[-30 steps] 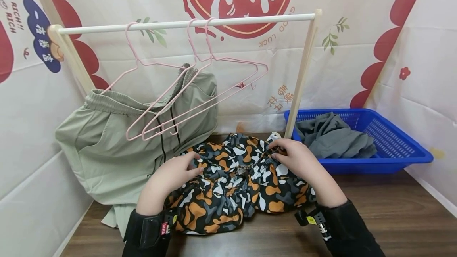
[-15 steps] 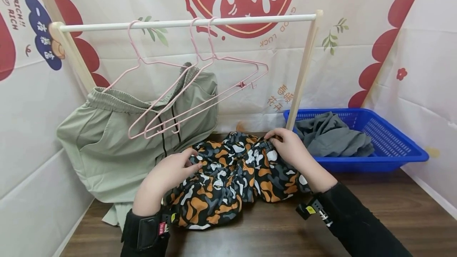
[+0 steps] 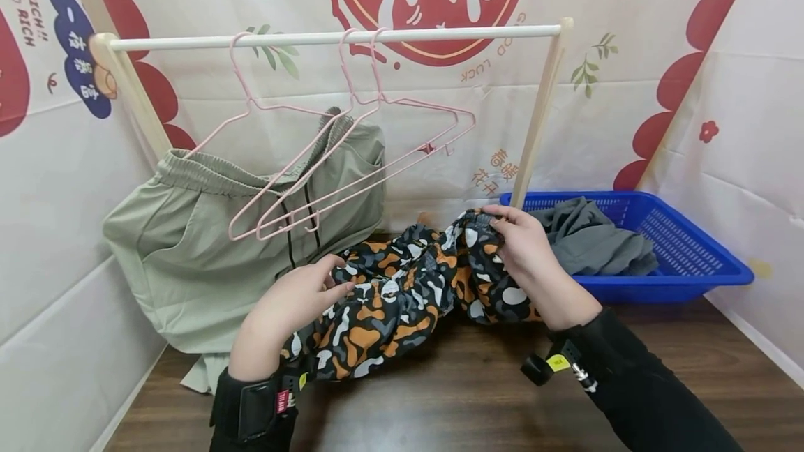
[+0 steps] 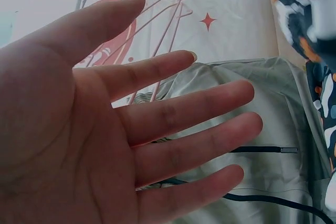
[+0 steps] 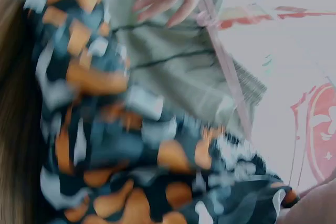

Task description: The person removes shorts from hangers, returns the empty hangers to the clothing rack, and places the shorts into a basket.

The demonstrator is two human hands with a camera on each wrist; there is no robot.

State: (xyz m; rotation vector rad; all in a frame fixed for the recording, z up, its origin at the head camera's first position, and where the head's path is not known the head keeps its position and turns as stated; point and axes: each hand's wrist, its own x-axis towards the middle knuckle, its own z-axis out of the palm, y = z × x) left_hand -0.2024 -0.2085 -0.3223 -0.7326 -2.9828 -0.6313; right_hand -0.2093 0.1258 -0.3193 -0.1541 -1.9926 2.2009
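A pair of patterned shorts (image 3: pixel 377 326) in black, orange, white and grey lies bunched on the table. At the elastic waistband my right hand (image 3: pixel 530 246) pinches the cloth and holds that side up; in the right wrist view the shorts (image 5: pixel 142 153) fill much of the frame, blurred. My left hand (image 3: pixel 295 305) hovers over the left part of the shorts, fingers spread. Seen from the left wrist, this hand (image 4: pixel 136 114) has straight fingers and an empty palm. Behind it, sage-green shorts (image 3: pixel 195 257) with black drawstrings hang from a pink hanger (image 3: pixel 249 98).
A white rail (image 3: pixel 440 35) on wooden posts spans the back, bearing two more pink hangers (image 3: pixel 380 93) without clothes. To the right stands a blue basket (image 3: pixel 685 291) holding a dark grey garment (image 3: pixel 590 243). The dark wooden table (image 3: pixel 465 396) extends toward the front.
My right hand has taken hold of the patterned shorts' waistband and raised it, pulling the right side up and back. The left hand stays nearly in place.
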